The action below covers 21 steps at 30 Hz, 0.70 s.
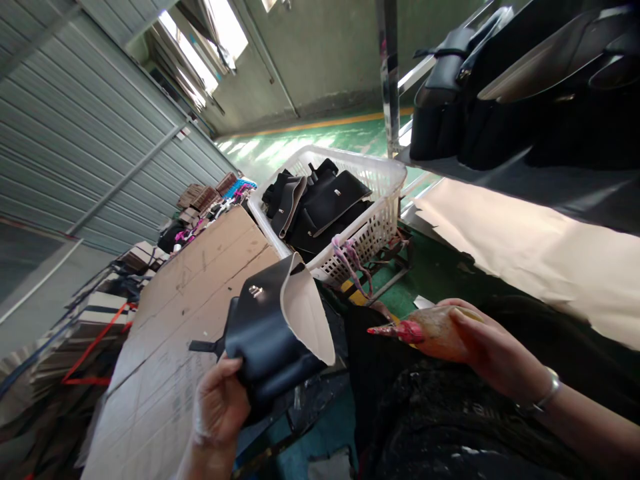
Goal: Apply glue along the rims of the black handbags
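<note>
Black leather bag (270, 327) in left-hand grip (220, 403), one glue bottle (430, 331) in right-hand grip (493, 353).

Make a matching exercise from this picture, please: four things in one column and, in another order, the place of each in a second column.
Things:
1. black bag
2. glue bottle
3. white basket
4. cardboard sheet

Places:
A. in the right hand
B. flat on the table at the left
C. in the left hand
D. behind the bag, filled with black pieces

Pairs: 1-C, 2-A, 3-D, 4-B
</note>
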Available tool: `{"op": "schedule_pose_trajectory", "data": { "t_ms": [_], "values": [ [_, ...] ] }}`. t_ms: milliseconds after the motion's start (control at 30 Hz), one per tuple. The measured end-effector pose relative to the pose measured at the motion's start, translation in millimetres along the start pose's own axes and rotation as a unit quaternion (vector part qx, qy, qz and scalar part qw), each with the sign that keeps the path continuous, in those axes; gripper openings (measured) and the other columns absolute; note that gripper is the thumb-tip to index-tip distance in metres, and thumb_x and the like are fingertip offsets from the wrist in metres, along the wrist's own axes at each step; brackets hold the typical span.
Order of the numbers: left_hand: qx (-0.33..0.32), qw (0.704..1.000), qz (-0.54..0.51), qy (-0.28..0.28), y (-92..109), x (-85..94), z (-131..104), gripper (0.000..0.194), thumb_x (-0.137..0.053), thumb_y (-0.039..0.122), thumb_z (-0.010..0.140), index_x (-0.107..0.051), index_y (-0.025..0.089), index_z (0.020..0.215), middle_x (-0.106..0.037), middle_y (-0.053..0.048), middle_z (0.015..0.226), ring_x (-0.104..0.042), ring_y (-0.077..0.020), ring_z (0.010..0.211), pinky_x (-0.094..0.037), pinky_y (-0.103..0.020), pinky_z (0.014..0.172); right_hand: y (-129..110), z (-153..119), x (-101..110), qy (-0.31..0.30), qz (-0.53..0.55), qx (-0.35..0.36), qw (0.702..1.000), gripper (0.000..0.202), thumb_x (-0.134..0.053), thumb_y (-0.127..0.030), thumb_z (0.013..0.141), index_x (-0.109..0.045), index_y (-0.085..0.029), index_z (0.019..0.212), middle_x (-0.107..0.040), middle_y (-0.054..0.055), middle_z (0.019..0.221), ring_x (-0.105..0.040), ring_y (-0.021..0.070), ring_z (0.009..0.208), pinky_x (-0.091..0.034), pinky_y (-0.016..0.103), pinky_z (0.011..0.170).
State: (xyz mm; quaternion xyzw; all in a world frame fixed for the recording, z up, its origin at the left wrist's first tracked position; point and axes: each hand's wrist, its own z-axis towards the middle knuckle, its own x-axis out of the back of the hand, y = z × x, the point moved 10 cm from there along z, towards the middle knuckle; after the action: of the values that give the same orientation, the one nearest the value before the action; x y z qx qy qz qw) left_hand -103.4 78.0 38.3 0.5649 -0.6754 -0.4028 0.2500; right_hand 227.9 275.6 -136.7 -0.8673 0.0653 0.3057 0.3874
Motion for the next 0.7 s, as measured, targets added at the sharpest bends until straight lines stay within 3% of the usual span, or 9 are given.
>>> {"op": "schedule_pose_trajectory", "data": {
  "t_ms": [100,167,267,400,467,567,700],
  "values": [
    [0.057,0.998,0.014,-0.028,-39.1,5.7,8.8,0.036,-0.053,-0.005,0.055,-0.075,0.013,0.077,-0.074,-0.007,0.077,-0.068,-0.0152,0.068,-0.057,-0.02,0.066,-3.5,-0.8,1.0,0.012,0.004,0.004,1.0,0.037,-0.082,-0.047,0.064,-0.068,-0.023,0.087,-0.073,0.007,0.092,-0.068,0.0241,0.078,-0.057,0.028,0.061],
    [0.056,0.994,0.058,-0.067,-47.7,2.3,15.0,0.036,-0.059,-0.005,0.05,-0.075,0.013,0.077,-0.075,-0.008,0.081,-0.068,-0.0166,0.073,-0.057,-0.022,0.069,-5.7,-0.6,1.5,0.019,0.009,0.01,1.0,0.036,-0.082,-0.046,0.063,-0.068,-0.023,0.086,-0.072,0.005,0.084,-0.066,0.0216,0.07,-0.056,0.027,0.058],
    [0.038,0.983,0.106,-0.144,-39.5,-13.4,18.1,0.04,-0.069,0.0,0.049,-0.077,0.013,0.086,-0.075,-0.006,0.083,-0.067,-0.0165,0.073,-0.055,-0.021,0.071,-5.6,0.7,0.7,0.016,0.02,0.013,1.0,0.035,-0.082,-0.046,0.063,-0.068,-0.023,0.085,-0.072,0.005,0.083,-0.066,0.0208,0.069,-0.055,0.027,0.057],
    [0.095,0.953,0.165,-0.237,-21.9,-43.9,17.1,0.031,-0.071,0.011,0.065,-0.074,0.01,0.096,-0.071,-0.005,0.074,-0.065,-0.0158,0.062,-0.055,-0.022,0.063,-3.5,2.1,-0.3,0.001,0.028,0.012,1.0,0.033,-0.08,-0.047,0.065,-0.067,-0.023,0.085,-0.074,0.006,0.09,-0.069,0.0235,0.078,-0.056,0.029,0.062],
    [0.107,0.95,0.19,-0.222,-9.5,-55.7,26.7,0.014,-0.066,0.012,0.077,-0.072,0.009,0.089,-0.069,-0.006,0.069,-0.065,-0.0147,0.06,-0.054,-0.02,0.058,-2.8,2.6,1.4,0.001,0.031,0.013,0.999,0.033,-0.079,-0.047,0.066,-0.067,-0.023,0.086,-0.074,0.006,0.091,-0.069,0.0246,0.08,-0.056,0.03,0.063],
    [0.107,0.95,0.214,-0.203,-0.1,-81.9,48.9,0.02,-0.054,0.02,0.091,-0.07,0.008,0.094,-0.072,-0.012,0.077,-0.07,-0.0185,0.067,-0.058,-0.025,0.062,-1.8,3.5,6.3,0.008,0.036,0.018,0.999,0.031,-0.078,-0.046,0.068,-0.067,-0.023,0.087,-0.074,0.006,0.09,-0.069,0.0248,0.078,-0.056,0.031,0.062],
    [0.089,0.938,0.272,-0.195,-2.2,-119.8,78.2,0.022,-0.057,0.02,0.089,-0.069,0.004,0.1,-0.074,-0.019,0.085,-0.072,-0.0283,0.075,-0.062,-0.042,0.071,-5.8,3.5,8.9,-0.003,0.027,0.043,0.999,0.029,-0.075,-0.045,0.072,-0.068,-0.023,0.09,-0.075,0.007,0.091,-0.071,0.0262,0.079,-0.057,0.033,0.062]
  ]
}}
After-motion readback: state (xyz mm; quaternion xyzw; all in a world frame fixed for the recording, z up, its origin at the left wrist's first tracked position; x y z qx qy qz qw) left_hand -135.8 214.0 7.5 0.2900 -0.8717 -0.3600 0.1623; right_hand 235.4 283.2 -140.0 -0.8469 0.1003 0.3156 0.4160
